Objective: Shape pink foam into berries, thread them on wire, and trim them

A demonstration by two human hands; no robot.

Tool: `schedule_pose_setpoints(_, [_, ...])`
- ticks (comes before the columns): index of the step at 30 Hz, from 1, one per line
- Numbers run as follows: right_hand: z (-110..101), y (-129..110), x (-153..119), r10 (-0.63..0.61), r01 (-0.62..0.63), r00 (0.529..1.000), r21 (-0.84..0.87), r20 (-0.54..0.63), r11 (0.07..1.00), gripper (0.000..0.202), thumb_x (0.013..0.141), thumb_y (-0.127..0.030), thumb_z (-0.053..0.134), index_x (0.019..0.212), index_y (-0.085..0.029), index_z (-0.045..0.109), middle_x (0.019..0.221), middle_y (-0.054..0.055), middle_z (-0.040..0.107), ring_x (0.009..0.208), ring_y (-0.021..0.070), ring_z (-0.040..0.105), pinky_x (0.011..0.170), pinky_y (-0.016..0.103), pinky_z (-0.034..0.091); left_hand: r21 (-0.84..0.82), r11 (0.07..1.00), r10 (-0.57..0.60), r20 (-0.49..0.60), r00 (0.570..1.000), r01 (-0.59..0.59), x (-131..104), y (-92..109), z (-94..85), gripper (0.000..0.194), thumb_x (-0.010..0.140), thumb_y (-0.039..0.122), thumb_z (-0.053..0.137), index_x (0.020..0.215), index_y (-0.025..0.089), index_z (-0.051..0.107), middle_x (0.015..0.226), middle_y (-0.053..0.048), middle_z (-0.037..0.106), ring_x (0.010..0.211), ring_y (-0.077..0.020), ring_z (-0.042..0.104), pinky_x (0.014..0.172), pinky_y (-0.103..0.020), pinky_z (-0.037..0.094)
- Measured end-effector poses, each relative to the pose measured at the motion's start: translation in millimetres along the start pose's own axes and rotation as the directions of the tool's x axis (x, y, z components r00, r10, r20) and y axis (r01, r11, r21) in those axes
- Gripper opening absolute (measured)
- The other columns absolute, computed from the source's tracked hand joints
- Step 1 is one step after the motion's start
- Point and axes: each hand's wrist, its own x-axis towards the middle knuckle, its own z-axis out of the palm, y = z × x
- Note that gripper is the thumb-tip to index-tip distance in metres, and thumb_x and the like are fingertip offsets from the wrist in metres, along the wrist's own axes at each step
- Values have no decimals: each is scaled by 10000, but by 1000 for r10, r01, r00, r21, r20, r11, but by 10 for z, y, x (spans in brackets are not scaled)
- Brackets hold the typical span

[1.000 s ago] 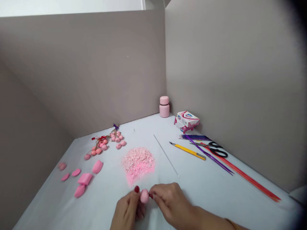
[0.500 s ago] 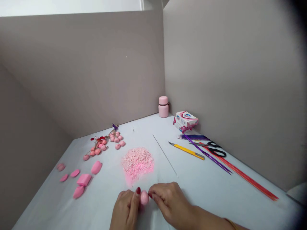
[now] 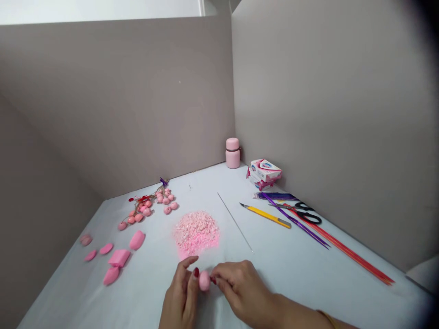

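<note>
A smooth pink ball (image 3: 205, 280) sits between my two hands near the table's front. My left hand (image 3: 179, 297) is at its left side, the thumb touching or nearly touching the ball, the index finger stretched forward and apart from the thumb. On the other side my right hand (image 3: 242, 288) has thumb and index pinched together against the ball; anything small between those fingertips is hidden. Just beyond lies a heap of pink shavings (image 3: 197, 230), with finer, brighter powder along its near side. A thin metal needle (image 3: 235, 223) rests to the right of the heap.
At left lie a pink block (image 3: 119, 258), several rounded pink pieces (image 3: 137, 240) and stemmed pink balls (image 3: 147, 212). To the right are a yellow craft knife (image 3: 267, 216), black-handled scissors (image 3: 308, 217), purple and red strips (image 3: 356, 260), small boxes (image 3: 265, 170) and a pink flask (image 3: 232, 154).
My left index finger has lifted and stretched forward from its curled place by the ball. The right hand keeps its pinch, and the ball has barely shifted.
</note>
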Motion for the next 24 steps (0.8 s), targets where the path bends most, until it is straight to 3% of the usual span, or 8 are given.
schedule_pose_setpoints(5, [-7,-10,3,30,-31,999,-23,-30,999,232,847,-121,405,781,-209,609,673,-25,628,597,117,578,584,195,388,11,988,154,-129,980,-154,-1,25,3,406,769,410,524,1129,236,457,1095,-77,611,1062,-252,521,913,-417,350])
schedule_pose_setpoints(9, [2,-18,-6,-5,5,1000,-41,1,999,241,859,-134,394,764,-207,603,673,-24,626,593,112,573,585,190,383,28,999,30,-39,999,-28,0,11,4,404,823,435,416,1154,206,459,737,-22,658,782,-239,611,789,-414,417])
schedule_pose_setpoints(11, [7,-14,-8,-17,17,1000,-34,4,999,249,865,-128,383,792,-213,606,689,-26,633,598,107,576,589,185,381,34,999,10,-103,995,-7,1,2,-9,425,831,449,389,1171,203,453,853,-56,674,871,-256,603,822,-435,403])
schedule_pose_setpoints(14, [19,3,-5,25,-27,999,-82,-22,996,227,848,-130,407,768,-203,606,671,-17,634,580,118,574,563,196,377,36,986,169,-165,972,-165,1,-21,-13,448,773,415,515,1181,246,444,1073,-74,642,1039,-264,544,909,-441,351])
schedule_pose_setpoints(16, [23,9,-2,30,-32,999,-87,-27,996,218,841,-129,419,767,-203,611,670,-15,639,586,122,580,565,198,380,10,978,208,-100,973,-208,3,-26,-6,415,767,387,536,1151,252,456,920,-42,681,938,-241,594,882,-408,378])
schedule_pose_setpoints(19, [14,-2,0,-21,21,1000,-4,9,1000,260,848,-97,393,838,-227,618,751,-27,664,664,113,607,633,183,397,-7,998,66,-12,998,-66,7,0,-2,326,828,407,426,1088,218,482,633,18,647,666,-207,627,716,-352,449])
schedule_pose_setpoints(21, [7,-10,-3,-34,34,999,17,6,999,276,848,-83,383,846,-234,613,761,-36,662,667,106,607,642,176,396,-6,1000,8,-37,999,-9,5,23,-2,345,839,428,386,1086,208,486,701,-5,671,694,-208,633,699,-344,459])
schedule_pose_setpoints(24, [10,-7,-7,-7,7,1000,-52,-13,999,238,833,-92,405,789,-217,602,694,-34,636,596,107,579,585,182,383,-27,990,137,-99,986,-140,-7,32,6,427,774,429,507,1150,231,455,1005,-61,662,911,-222,608,830,-359,435])
